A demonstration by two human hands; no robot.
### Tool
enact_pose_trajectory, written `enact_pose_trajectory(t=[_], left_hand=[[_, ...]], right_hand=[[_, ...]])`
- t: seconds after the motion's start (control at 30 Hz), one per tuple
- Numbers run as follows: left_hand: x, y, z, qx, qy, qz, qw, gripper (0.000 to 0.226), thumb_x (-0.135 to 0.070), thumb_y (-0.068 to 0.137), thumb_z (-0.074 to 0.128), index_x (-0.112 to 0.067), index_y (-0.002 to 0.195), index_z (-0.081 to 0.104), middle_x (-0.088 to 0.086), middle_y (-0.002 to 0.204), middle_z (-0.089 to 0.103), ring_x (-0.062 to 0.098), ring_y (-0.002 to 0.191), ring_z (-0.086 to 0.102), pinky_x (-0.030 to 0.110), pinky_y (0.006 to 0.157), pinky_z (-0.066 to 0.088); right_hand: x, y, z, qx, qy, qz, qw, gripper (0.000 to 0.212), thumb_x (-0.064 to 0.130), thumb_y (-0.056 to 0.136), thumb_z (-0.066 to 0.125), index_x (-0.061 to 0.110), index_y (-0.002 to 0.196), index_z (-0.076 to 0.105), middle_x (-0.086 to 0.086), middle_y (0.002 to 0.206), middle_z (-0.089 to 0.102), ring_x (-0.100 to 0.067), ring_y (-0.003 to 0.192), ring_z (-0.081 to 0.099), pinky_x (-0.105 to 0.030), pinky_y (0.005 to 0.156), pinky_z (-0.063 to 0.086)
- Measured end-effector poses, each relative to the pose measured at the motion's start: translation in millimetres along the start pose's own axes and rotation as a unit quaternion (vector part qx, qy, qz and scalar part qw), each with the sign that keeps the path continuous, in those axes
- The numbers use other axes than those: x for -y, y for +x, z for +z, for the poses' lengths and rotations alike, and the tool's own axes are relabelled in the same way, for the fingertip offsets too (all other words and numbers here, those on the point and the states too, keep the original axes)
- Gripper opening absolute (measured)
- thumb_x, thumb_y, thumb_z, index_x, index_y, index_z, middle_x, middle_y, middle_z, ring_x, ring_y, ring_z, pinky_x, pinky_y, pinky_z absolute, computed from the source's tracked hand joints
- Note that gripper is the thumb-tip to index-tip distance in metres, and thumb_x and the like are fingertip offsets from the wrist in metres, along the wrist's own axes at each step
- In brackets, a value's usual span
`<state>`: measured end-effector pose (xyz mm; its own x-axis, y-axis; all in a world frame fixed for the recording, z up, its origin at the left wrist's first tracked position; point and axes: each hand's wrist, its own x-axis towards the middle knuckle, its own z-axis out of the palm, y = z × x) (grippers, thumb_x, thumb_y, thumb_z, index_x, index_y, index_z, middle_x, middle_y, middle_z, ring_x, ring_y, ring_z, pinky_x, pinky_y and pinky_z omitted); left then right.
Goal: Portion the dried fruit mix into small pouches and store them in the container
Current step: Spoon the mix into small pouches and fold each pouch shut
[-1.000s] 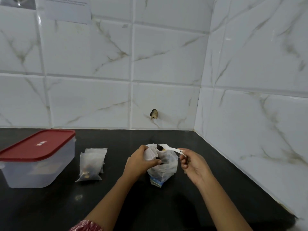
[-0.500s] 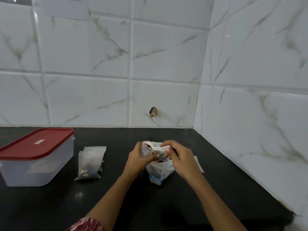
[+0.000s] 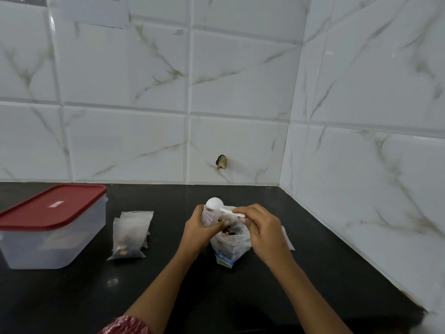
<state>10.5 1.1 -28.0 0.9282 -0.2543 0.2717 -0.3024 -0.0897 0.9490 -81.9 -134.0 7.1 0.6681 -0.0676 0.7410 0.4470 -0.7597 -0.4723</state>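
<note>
Now: the dried fruit bag (image 3: 231,247), clear plastic with a blue-printed bottom edge, stands open on the black counter (image 3: 168,290), near the corner where the two tiled walls meet. Dark and tan pieces show at its mouth.

The left hand (image 3: 198,229) curls round a small translucent pouch (image 3: 209,216), held upright just left of the bag mouth. The right hand (image 3: 261,229) pinches the handle of a white plastic spoon (image 3: 215,204) between thumb and fingers. The spoon bowl sits over the pouch opening, rounded back toward the camera.

Around:
- The filled pouches (image 3: 130,235) lie overlapping on the counter left of the hands, well apart from the bag, with the fruit settled at their near ends.
- Farther left stands the clear container (image 3: 60,247) with its red lid (image 3: 51,206) on; the contents show only dimly.
- A flat white sheet (image 3: 287,239) pokes out from behind the right hand; identity unclear.
- The tile (image 3: 240,150) behind has a dark chipped hole (image 3: 222,162).
- The right hand hides the bag's right rim.

Counts: bag 1, spoon 1, container 1, lid 1, pouch in hand 1. Stacked pouches at least 2; exact number not readable.
</note>
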Motion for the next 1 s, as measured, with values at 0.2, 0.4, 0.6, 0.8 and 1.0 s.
enact_pose_trajectory(t=[0.2, 0.4, 0.6, 0.8, 1.0], left_hand=[[7, 0, 0, -0.058, 0.033, -0.015, 0.998, 0.055, -0.024, 0.074, 0.075, -0.024, 0.123, 0.049, -0.006, 0.114, 0.058, 0.011, 0.102, 0.057, 0.031, 0.085, 0.051], [13, 6, 0, -0.072, 0.065, -0.039, 0.995, 0.052, -0.012, 0.074, 0.071, -0.016, 0.121, 0.049, 0.004, 0.116, 0.053, 0.015, 0.097, 0.055, 0.027, 0.073, 0.046], [18, 15, -3, -0.012, 0.076, -0.050, 0.996, 0.043, -0.001, 0.073, 0.063, -0.018, 0.108, 0.045, 0.007, 0.117, 0.045, 0.020, 0.101, 0.054, 0.035, 0.083, 0.053], [25, 18, -3, 0.007, 0.049, -0.074, 0.996, 0.043, -0.002, 0.077, 0.062, -0.017, 0.112, 0.043, 0.001, 0.118, 0.039, 0.019, 0.104, 0.052, 0.036, 0.085, 0.054], [32, 18, -6, 0.018, 0.010, -0.073, 0.997, 0.047, 0.000, 0.075, 0.061, -0.016, 0.116, 0.045, 0.003, 0.120, 0.040, 0.020, 0.104, 0.054, 0.039, 0.086, 0.055]], right_hand=[[-12, 5, 2, -0.020, 0.017, 0.194, 0.981, 0.022, 0.005, 0.091, 0.051, 0.010, 0.105, 0.068, 0.001, 0.084, 0.065, -0.010, 0.077, 0.059, -0.005, 0.063, 0.042], [-23, 11, 19, 0.062, -0.097, 0.198, 0.973, 0.026, 0.006, 0.092, 0.048, 0.005, 0.112, 0.065, -0.010, 0.109, 0.067, -0.018, 0.095, 0.063, -0.012, 0.072, 0.038], [-25, 26, 32, 0.136, -0.156, 0.170, 0.964, 0.028, 0.011, 0.092, 0.044, 0.006, 0.109, 0.065, -0.011, 0.111, 0.066, -0.020, 0.099, 0.061, -0.029, 0.087, 0.050], [-23, 36, 38, 0.202, -0.220, 0.149, 0.943, 0.035, 0.014, 0.097, 0.037, 0.012, 0.124, 0.058, -0.008, 0.123, 0.061, -0.020, 0.110, 0.056, -0.028, 0.094, 0.045], [-31, 32, 42, 0.201, -0.147, 0.176, 0.952, 0.030, 0.012, 0.094, 0.043, 0.012, 0.111, 0.068, -0.012, 0.100, 0.069, -0.021, 0.084, 0.064, -0.029, 0.075, 0.052]])
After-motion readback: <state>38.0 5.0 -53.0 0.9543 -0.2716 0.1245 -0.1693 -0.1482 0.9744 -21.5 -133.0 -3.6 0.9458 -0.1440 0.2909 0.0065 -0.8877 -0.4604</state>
